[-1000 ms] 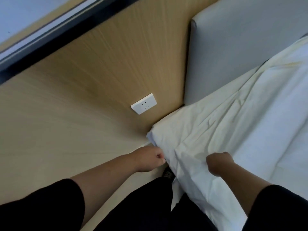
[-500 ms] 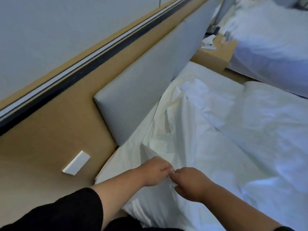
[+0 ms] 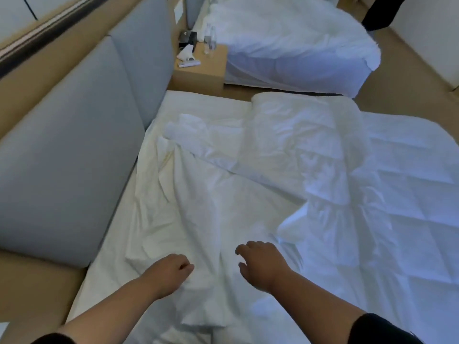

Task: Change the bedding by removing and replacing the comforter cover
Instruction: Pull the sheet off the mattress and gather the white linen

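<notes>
Ahead of both hands, I see the comforter cover running lengthwise toward the headboard; left hand loosely curled, right hand spread, neither grip holding cloth.

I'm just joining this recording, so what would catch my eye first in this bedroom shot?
The rumpled white bedding fills the middle, with a quilted comforter bunched to the right. At the bottom, the left hand and right hand hover at the cloth. A grey headboard runs along the left, and a second bed stands beyond a nightstand.
</notes>
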Available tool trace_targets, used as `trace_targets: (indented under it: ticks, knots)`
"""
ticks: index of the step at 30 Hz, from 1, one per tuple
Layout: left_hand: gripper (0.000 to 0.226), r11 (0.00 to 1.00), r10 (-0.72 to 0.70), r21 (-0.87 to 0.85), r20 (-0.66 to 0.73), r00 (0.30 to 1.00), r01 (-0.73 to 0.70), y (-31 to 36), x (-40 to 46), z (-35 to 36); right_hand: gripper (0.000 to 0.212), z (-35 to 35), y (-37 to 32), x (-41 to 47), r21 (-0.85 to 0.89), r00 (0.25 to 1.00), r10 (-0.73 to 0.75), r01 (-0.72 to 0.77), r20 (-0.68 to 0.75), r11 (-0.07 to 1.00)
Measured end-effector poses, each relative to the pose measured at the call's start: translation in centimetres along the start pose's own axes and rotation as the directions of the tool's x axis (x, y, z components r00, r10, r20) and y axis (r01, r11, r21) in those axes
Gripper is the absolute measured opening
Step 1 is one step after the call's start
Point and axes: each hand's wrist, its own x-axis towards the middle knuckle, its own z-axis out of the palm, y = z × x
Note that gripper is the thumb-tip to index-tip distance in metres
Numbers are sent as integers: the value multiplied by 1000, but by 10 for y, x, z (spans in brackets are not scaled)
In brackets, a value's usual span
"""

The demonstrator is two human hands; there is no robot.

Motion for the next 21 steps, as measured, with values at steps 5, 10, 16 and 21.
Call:
trace_targets:
  ticks: [5,10,16,21]
  knots:
    - [34,995,-90,-43,71,993,94,27,32,20,48,16,113,17,4,915,399,-399,-59,917]
    - [29,988,-122,-90,72,990,128,69,57,36,89,30,210,59,385,684,725,-694,86,609]
    - [25,972,-167,-146,114,979,183,115,73,47,52,58,248,89,651,640,719,-672,271,353]
    - [23,968,-190,-150,95,977,202,148,92,38,15,41,240,77,842,781,622,-365,46,396]
